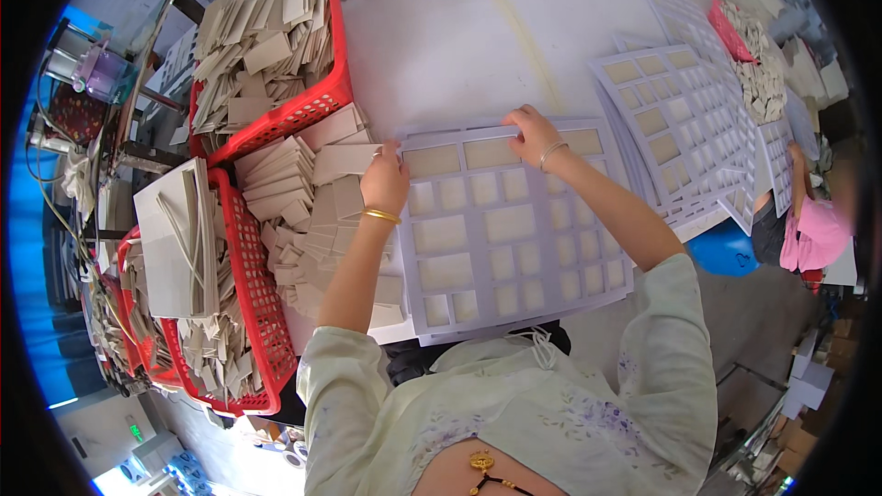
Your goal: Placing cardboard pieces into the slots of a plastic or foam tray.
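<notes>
In front of me lies a stack of white panels with rectangular openings; the top white grid panel [478, 211] has pale backing showing through its openings. My left hand [384, 182], with a gold bangle and a ring, is closed at the panel's upper left corner, its fingertips partly hidden. My right hand [533, 138], wearing a bracelet, pinches the panel's far edge right of the middle. Just left of my left hand, loose grey-beige cardboard pieces [340, 211] lie in an overlapping heap, one touching or nearly touching the fingers.
Two red plastic baskets [342, 46] [253, 294] of cardboard pieces stand at the left. More grid panels [675, 115] are stacked at the right of the white table [413, 28]. Beyond them, a person in pink [818, 234] works near a pile of small pieces [758, 64].
</notes>
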Demonstrator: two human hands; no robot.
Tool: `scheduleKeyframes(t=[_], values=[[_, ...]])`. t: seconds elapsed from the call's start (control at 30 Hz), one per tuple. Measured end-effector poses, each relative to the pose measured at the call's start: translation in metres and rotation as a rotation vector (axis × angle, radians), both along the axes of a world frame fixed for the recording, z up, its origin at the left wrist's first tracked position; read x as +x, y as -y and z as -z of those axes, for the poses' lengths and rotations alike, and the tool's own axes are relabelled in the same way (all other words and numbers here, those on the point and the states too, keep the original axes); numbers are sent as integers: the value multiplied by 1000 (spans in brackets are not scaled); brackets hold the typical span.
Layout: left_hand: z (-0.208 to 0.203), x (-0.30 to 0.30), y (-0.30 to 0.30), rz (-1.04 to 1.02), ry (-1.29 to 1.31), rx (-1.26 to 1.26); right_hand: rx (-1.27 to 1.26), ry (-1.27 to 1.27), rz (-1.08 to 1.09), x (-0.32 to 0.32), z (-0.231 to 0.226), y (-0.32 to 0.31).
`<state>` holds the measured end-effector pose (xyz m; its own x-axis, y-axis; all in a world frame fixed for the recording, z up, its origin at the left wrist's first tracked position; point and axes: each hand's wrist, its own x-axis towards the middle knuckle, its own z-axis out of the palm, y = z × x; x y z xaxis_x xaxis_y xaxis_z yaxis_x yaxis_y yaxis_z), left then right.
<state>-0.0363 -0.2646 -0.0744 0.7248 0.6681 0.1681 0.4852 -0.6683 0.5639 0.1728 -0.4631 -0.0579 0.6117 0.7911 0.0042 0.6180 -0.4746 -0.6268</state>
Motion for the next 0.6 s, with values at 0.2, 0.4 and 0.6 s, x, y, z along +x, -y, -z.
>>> scheduleKeyframes(t=[0.2,0.4,0.6], values=[[3,-11,9,201,-128,67,-241,382,-310,-7,3,2],[4,-18,38,332,-134,365,-670,596,-453,-46,-19,-20],[-2,-27,58,234,-85,412,-6,616,-431,-80,-6,-50]])
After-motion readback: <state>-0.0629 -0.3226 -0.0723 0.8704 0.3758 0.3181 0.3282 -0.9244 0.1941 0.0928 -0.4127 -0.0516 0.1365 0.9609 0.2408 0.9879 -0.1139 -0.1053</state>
